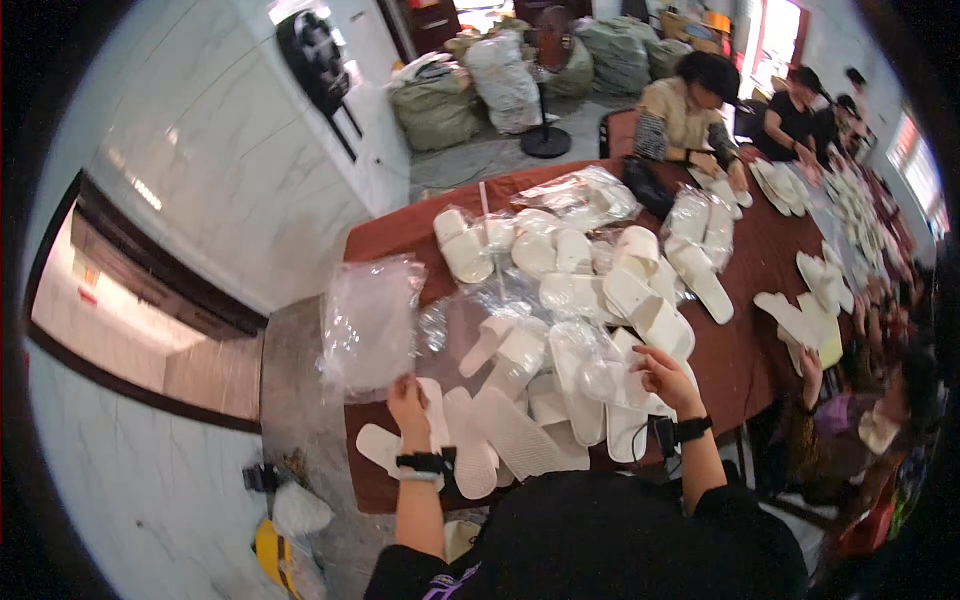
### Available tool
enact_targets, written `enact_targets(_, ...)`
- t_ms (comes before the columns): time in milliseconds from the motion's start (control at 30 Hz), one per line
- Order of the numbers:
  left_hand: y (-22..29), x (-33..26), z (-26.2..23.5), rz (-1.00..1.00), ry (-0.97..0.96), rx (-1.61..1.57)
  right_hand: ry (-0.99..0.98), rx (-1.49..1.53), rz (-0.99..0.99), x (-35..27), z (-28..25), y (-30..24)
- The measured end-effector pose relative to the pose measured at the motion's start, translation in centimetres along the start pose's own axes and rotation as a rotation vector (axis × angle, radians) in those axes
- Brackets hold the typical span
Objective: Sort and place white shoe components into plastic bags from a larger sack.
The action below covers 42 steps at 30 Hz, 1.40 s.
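A flat stack of clear plastic bags (pixel 372 325) lies at the left of the table. My left hand (pixel 408 408) is at its lower edge, fingers closed in a pinch on the near corner of a bag. White slippers (pixel 525 435) lie in a loose row right of that hand, several with their soles up. Over the slippers to the right, my right hand (pixel 666 382) has its fingers apart and holds nothing. Just left of it is a white slipper (pixel 577 380) with clear plastic over it.
Bagged slippers (pixel 570 255) are heaped across the middle of the brown-covered table (pixel 390 235). Co-workers sit along the far and right sides, one handling slippers (pixel 718 185). Large stuffed sacks (pixel 435 105) and a fan stand (pixel 545 140) are beyond. A doorway (pixel 150 310) opens at left.
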State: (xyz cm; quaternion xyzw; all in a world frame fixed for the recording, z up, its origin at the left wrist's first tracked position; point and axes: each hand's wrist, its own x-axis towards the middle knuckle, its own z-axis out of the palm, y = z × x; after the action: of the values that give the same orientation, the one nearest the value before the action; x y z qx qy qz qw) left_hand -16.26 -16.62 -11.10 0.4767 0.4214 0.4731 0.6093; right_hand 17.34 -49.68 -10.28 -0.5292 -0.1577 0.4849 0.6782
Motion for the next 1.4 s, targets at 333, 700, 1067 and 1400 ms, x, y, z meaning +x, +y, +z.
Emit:
enact_targets(333,-1.0,12.5,-11.2,0.127,0.791,-0.091,0.010,-0.045,0.014,0.8,1.9,-0.5)
enact_targets(700,-6.4,17.4,-11.5,-0.080,1.028,0.120,0.071,-0.140,0.047,-0.1,1.9,-2.6)
enact_targets(1067,-8.8,17.6,-10.3,-0.078,0.961,-0.108,-0.104,-0.838,-0.092,13.3,6.7,-4.6)
enact_targets(1400,-8.0,13.8,-14.1,0.090,0.749,0.283,-0.489,-1.924,-0.566,33.4,20.7,6.6)
